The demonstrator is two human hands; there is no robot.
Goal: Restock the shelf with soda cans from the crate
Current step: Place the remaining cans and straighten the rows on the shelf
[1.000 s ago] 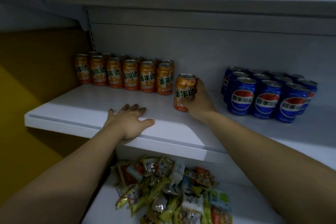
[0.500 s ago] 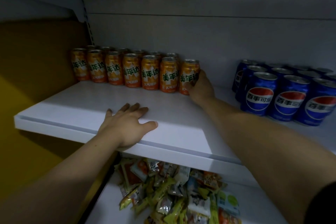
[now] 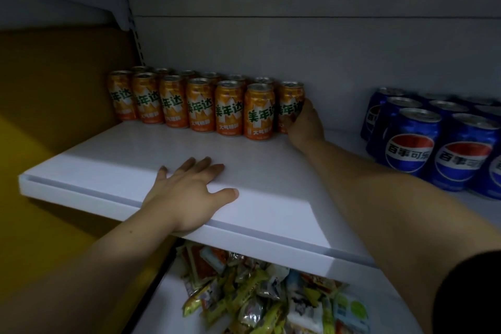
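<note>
Fingers [image 3: 305,110] of right hand [image 3: 305,127] curled round held orange can [image 3: 289,100], far right end of the orange cans [image 3: 200,106]. Held can upright on shelf [image 3: 130,163], touching its left neighbour, close to the grey back panel [image 3: 298,49]. Left hand [image 3: 189,192] flat, palm down on near edge of shelf, its fingers straight and slightly spread, thumb along the front lip, holding nothing. Shelf smooth, flat, matte white. Orange cans cylindrical, glossy metal, silver tops, green lettering, two rows deep at far left. Blue cans [image 3: 412,144] same shape, round red-white-blue logo, grouped far right, well apart from the orange ones. Lower shelf [image 3: 168,306] carries a heap of crinkly foil snack packets [image 3: 257,298]. Yellow panel [image 3: 54,89] left. Dark sleeve [image 3: 474,293] near right.
</note>
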